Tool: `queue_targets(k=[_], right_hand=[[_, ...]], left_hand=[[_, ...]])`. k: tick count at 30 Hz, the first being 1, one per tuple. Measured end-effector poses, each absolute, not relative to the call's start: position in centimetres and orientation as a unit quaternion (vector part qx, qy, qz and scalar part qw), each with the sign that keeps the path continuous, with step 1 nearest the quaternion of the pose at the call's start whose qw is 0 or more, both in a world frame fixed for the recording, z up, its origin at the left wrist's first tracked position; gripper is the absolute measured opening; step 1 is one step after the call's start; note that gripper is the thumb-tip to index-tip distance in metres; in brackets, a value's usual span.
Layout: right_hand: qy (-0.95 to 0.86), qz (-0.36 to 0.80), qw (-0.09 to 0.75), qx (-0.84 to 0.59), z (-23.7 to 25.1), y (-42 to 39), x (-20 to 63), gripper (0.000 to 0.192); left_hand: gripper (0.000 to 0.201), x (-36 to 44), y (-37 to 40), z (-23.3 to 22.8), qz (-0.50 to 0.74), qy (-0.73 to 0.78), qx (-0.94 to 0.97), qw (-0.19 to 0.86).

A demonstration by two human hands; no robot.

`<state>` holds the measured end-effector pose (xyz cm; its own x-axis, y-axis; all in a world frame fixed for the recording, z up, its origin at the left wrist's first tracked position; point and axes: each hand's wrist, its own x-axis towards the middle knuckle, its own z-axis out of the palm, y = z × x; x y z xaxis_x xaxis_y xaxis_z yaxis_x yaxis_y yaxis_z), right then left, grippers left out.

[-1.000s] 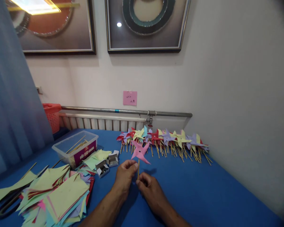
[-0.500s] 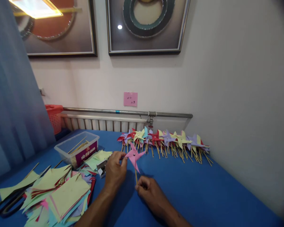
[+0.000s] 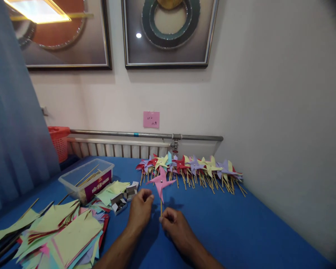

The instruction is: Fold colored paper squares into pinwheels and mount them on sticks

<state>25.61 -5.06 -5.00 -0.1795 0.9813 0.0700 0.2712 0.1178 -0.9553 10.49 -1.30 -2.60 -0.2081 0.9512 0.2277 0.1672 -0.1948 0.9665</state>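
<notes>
One pink pinwheel [image 3: 161, 183] in hand, above the blue desk [image 3: 240, 228]. Stick near vertical, wheel on top, four pointed blades, a silver pin at centre, face toward the camera. Right hand [image 3: 175, 223]: fingers pinched on the stick's lower end. Left hand [image 3: 140, 209]: fingers loosely curled beside the wheel, holding nothing. Two small open boxes [image 3: 124, 198]; one clear tub [image 3: 86, 179]; one row of finished pinwheels [image 3: 193, 168], too many to count.

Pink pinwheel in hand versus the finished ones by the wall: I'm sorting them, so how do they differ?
The pink pinwheel stands upright, its stick pinched by the right hand; the row of pinwheels lies flat on the blue table. It is alone and pink; the row overlaps in red, yellow, purple and blue. The left hand is beside it. Both have wooden sticks and centre pins.
</notes>
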Motion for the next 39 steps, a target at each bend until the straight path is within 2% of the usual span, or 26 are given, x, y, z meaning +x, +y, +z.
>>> queue_targets(k=[3, 6, 13, 21, 27, 39], right_hand=[[-0.619, 0.447, 0.403, -0.504, -5.2, -4.8, 25.7, 0.013], [-0.615, 0.451, 0.407, -0.503, -5.2, -4.7, 25.7, 0.013], [-0.613, 0.447, 0.409, -0.507, -5.2, -4.7, 25.7, 0.026], [-0.604, 0.433, 0.442, -0.503, -5.1, -4.9, 25.6, 0.013], [-0.581, 0.445, 0.457, -0.505, -5.5, -4.5, 25.7, 0.018], [-0.605, 0.363, 0.455, -0.543, -5.3, -4.7, 25.6, 0.014]], left_hand=[[0.026, 12.2, -1.5, -3.6, 0.515, 0.468, 0.504, 0.511], [0.029, 13.1, -2.0, -3.8, 0.496, 0.424, 0.48, 0.586], [0.026, 12.8, -2.1, -3.2, 0.499, 0.455, 0.502, 0.54], [0.029, 12.4, -1.9, -3.5, 0.514, 0.468, 0.479, 0.536], [0.029, 12.7, -2.2, -3.2, 0.522, 0.473, 0.459, 0.541], [0.033, 13.4, -2.3, -3.6, 0.516, 0.471, 0.454, 0.552]])
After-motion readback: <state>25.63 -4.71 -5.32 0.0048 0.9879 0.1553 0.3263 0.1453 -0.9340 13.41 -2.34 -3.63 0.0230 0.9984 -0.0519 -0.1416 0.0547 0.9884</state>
